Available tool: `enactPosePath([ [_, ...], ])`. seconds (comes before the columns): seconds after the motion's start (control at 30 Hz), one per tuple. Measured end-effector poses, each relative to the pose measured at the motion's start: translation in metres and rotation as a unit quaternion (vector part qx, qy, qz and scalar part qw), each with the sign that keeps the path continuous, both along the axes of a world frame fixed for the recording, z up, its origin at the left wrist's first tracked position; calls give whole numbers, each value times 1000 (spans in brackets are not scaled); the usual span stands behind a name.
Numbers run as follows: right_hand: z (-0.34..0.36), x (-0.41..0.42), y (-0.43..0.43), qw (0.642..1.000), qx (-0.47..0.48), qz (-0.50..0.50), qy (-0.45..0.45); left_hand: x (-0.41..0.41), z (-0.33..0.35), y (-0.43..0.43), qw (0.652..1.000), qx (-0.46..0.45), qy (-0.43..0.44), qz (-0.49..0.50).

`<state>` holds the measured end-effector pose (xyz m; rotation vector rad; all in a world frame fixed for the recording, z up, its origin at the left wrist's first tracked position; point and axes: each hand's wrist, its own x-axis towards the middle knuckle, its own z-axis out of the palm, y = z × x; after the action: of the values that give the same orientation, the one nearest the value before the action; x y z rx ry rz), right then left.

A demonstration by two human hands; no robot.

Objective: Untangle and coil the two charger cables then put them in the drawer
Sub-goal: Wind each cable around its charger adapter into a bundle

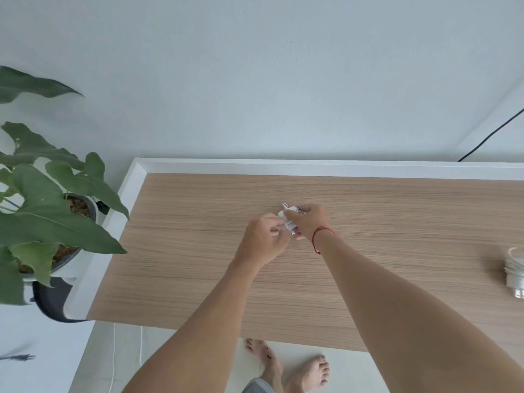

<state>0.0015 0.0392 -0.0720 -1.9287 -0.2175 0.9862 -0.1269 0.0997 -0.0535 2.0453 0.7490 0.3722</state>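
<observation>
the wooden desktop (198, 251) spreads under both hands, with a potted plant (42, 208) far off to the left of them. my left hand (263, 239) and right hand (310, 221) meet over the middle of the desk, close together. well off to the right of them, at the frame's edge, lies the other charger (514, 270), which looks wound already, plug toward me. the right hand curls round a small white cable bundle (289, 222) and the left pinches a strand at its side; the fingers hide how many loops it has. a red string bracelet (319, 236) sits on the right wrist. i judge the cable light, soft, springy and a bit slick, so the loops may open if released. it is best gripped across the whole bundle, not by one strand or the connector. no drawer shows.
</observation>
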Motion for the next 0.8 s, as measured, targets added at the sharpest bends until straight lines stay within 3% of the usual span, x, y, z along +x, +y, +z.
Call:
enactPosePath([
  [0.2,7,5,-3,999,13,19,46,7,-3,12,997,31,29,-57],
  [0.4,17,13,-10,995,-2,61,76,26,-1,12,997,43,63,-10],
  [0.7,14,23,-5,993,-38,62,90,28,-7,-6,981,176,77,2],
  [0.8,18,23,-3,992,-43,55,104,30,-5,-8,981,176,82,7],
])
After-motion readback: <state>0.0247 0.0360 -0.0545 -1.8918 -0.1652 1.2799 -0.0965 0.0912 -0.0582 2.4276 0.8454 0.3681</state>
